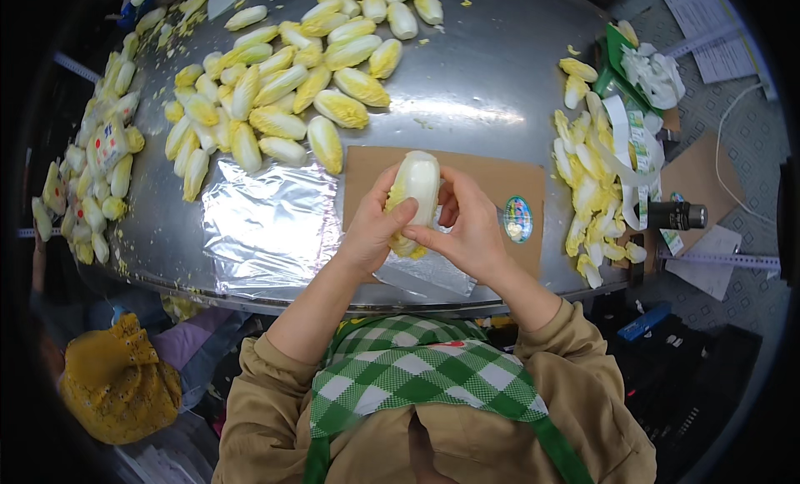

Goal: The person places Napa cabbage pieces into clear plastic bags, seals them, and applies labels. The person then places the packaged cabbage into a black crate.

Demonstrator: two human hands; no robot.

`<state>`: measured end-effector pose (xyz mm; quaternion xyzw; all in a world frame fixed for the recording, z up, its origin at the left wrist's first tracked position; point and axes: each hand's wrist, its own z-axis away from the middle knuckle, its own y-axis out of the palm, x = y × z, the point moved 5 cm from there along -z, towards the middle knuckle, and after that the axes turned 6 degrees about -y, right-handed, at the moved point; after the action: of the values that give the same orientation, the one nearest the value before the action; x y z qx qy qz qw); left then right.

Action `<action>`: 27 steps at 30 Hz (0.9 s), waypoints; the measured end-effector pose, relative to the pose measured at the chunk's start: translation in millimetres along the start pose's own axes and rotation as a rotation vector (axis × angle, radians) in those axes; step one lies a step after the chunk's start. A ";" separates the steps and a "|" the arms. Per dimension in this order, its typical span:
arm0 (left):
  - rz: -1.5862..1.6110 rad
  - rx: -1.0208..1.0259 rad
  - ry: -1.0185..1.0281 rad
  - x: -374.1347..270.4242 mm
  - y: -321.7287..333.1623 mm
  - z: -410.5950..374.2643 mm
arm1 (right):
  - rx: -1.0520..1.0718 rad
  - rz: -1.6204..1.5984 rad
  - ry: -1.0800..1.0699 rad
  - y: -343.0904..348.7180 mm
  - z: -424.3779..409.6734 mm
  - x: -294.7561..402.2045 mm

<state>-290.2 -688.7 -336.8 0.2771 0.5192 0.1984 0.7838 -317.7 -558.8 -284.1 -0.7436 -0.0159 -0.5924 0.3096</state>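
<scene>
A trimmed baby napa cabbage (420,181) is held in front of me, its white base pointing away and its yellow leaf end towards me. My left hand (370,229) grips it from the left, thumb across the top. From the other side, my right hand (470,231) cups it, with the thumb near the leaf end. Below them lie a cardboard sheet (522,259) and a transparent plastic bag (431,278). The cabbage and my hands hide part of both. A stack of shiny plastic bags (265,234) sits left of the cardboard.
Loose baby cabbages (281,87) are heaped on the metal table (475,65). Bagged ones (106,146) pile up at the left edge. Stripped leaves (590,190), a label strip (639,153) and a black cylinder (678,215) lie right. Another person (119,384) is at lower left.
</scene>
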 end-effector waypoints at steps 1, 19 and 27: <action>0.037 0.024 -0.049 4.5 8.9 -3.8 | 0.006 0.008 -0.029 -9.3 3.0 -0.6; -0.519 -0.017 0.124 30.1 79.1 -71.1 | 0.057 0.004 -0.039 -100.2 0.0 -40.6; -0.097 0.195 -0.049 32.1 84.4 -118.9 | 0.128 0.108 0.003 -158.1 -30.8 -82.6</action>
<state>-389.8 -577.5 -341.9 0.3314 0.5295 0.1020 0.7742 -430.8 -417.5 -284.6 -0.7213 -0.0132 -0.5736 0.3880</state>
